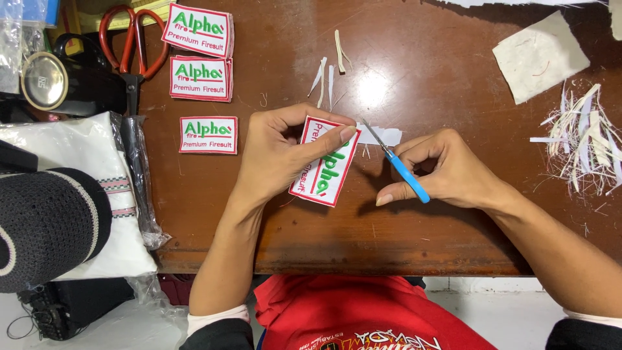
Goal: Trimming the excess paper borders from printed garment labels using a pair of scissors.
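Observation:
My left hand (278, 155) holds a white embroidered patch (327, 170) with a red border and green lettering, pinched between thumb and fingers and tilted on its side above the brown wooden table (421, 220). My right hand (447, 170) grips small snips with a blue handle (405, 174); their thin metal tip points up-left, close to the patch's upper right corner. A white trimmed strip (382, 135) lies on the table just behind the tip.
Three more patches or stacks of them (208, 135) (201, 78) (198, 30) lie at the left. Red-handled scissors (133, 48) rest at the back left. A white fabric square (540, 56) and a pile of white offcuts (586, 139) sit at the right. Bagged white cloth (84, 194) and a dark knit cap (45, 227) lie at the left edge.

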